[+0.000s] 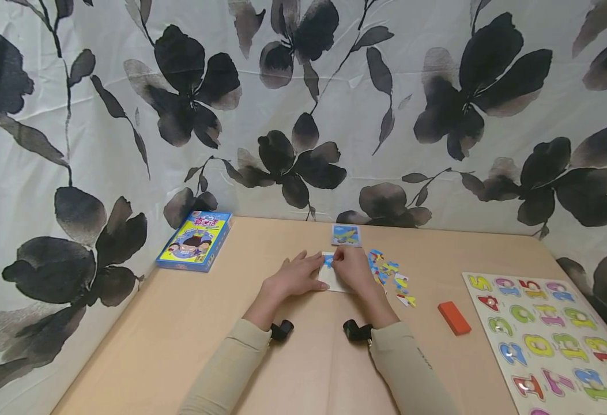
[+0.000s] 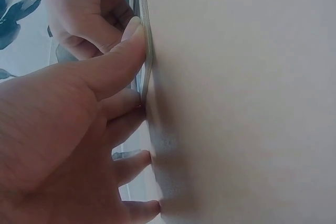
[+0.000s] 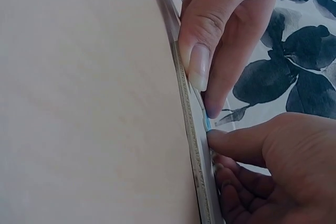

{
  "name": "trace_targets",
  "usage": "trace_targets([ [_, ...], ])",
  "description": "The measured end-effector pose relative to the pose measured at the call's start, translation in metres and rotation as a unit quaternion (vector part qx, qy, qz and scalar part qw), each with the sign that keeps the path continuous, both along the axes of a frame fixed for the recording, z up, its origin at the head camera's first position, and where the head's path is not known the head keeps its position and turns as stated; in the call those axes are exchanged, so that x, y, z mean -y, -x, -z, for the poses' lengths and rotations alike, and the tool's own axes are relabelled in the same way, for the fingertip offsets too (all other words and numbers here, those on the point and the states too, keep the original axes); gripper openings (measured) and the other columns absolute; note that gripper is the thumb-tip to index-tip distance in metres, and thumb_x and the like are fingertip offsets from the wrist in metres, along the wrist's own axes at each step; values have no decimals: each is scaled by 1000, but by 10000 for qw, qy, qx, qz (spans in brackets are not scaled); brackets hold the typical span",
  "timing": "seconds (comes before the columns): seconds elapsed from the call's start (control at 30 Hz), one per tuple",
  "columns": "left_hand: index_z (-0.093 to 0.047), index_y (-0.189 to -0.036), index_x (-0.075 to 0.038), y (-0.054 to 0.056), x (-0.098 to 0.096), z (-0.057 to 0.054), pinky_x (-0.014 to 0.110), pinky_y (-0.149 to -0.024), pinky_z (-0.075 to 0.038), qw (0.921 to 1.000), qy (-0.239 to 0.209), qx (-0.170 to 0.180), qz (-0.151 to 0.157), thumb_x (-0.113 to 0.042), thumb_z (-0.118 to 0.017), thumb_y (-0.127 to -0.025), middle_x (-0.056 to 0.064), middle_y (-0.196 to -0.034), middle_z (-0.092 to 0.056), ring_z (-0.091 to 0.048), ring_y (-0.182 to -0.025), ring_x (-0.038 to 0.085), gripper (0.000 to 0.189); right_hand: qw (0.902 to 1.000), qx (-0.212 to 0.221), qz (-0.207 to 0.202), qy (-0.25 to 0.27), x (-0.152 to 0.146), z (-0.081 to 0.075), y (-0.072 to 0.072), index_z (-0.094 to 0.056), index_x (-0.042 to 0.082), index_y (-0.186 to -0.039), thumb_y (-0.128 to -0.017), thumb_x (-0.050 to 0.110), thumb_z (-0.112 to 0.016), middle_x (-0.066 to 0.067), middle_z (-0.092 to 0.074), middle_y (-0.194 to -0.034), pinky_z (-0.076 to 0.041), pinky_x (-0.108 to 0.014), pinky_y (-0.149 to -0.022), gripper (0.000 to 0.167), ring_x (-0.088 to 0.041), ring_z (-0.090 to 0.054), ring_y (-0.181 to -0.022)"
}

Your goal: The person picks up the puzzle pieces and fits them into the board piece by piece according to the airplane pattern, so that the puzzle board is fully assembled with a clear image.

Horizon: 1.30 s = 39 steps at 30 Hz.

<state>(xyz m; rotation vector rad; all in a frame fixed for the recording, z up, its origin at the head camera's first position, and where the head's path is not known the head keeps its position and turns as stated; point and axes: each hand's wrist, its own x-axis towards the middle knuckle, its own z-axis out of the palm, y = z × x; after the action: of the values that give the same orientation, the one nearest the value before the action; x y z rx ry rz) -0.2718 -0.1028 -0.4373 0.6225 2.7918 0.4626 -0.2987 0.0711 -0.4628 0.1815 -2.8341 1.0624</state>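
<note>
A small white puzzle board (image 1: 337, 283) lies flat on the table, with blue puzzle pieces (image 1: 328, 260) at its upper left. My left hand (image 1: 296, 275) rests at the board's left side, fingers spread and extended, its thumb by the near edge. Over the board's right part, my right hand (image 1: 353, 268) has its fingers curled and pinches a thin puzzle piece (image 3: 207, 123), whose blue edge shows beside the thumb in the right wrist view. The left fingertips come right up to that piece. Most of its face is hidden by the hands.
Loose colourful puzzle pieces (image 1: 401, 281) lie right of the board, and a picture card (image 1: 346, 235) is behind it. A blue box (image 1: 195, 241) stands back left. To the right are an orange block (image 1: 454, 318) and a large number board (image 1: 536, 323). Floral fabric (image 1: 293, 115) hangs behind.
</note>
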Motion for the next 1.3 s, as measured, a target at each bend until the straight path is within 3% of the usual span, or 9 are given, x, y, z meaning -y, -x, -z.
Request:
trace_targets([
  [0.3, -40, -154, -21, -1, 0, 0, 71, -116, -19, 10000, 68, -28, 37, -52, -64, -92, 0, -164, -31, -21, -153, 37, 73, 9995, 238, 155, -100, -1, 1, -1, -69, 8, -80, -88, 14, -72, -5, -63, -73, -42, -27, -63, 11, -21, -55, -72],
  [0.6, -41, -153, -24, -2, -1, -2, 70, -116, -20, 9998, 184, -57, 10, -52, -64, -92, 0, -164, -31, -22, -153, 37, 71, 9994, 319, 19, -157, -9, -4, 0, -68, 9, -80, -87, 12, -71, -5, -63, -75, -40, -28, -62, 9, -20, -54, -72],
  [0.73, -41, -153, -24, -2, -2, -3, 69, -117, -20, 9997, 240, -64, 2, -52, -63, -92, 0, -164, -31, -23, -153, 36, 71, 9991, 418, -49, -82, -22, -11, -1, -70, 8, -88, -89, 11, -70, -7, -63, -81, -41, -28, -65, 3, -22, -54, -76],
  [0.93, -40, -154, -24, -2, -4, -4, 69, -117, -21, 9994, 331, -58, 16, -52, -63, -92, -1, -164, -30, -23, -153, 36, 71, 9992, 316, -248, -63, -50, -22, -7, -72, 4, -102, -92, 9, -64, -11, -66, -90, -46, -29, -66, 14, -24, -55, -82],
  [1.3, -39, -154, -24, -3, -5, -4, 68, -117, -19, 9995, 298, 9, -37, -50, -64, -92, -1, -165, -29, -21, -153, 36, 72, 9995, 86, -293, -100, -101, -39, -17, -68, 1, -113, -92, 6, -60, -15, -69, -105, -53, -41, -84, 23, -28, -58, -92],
])
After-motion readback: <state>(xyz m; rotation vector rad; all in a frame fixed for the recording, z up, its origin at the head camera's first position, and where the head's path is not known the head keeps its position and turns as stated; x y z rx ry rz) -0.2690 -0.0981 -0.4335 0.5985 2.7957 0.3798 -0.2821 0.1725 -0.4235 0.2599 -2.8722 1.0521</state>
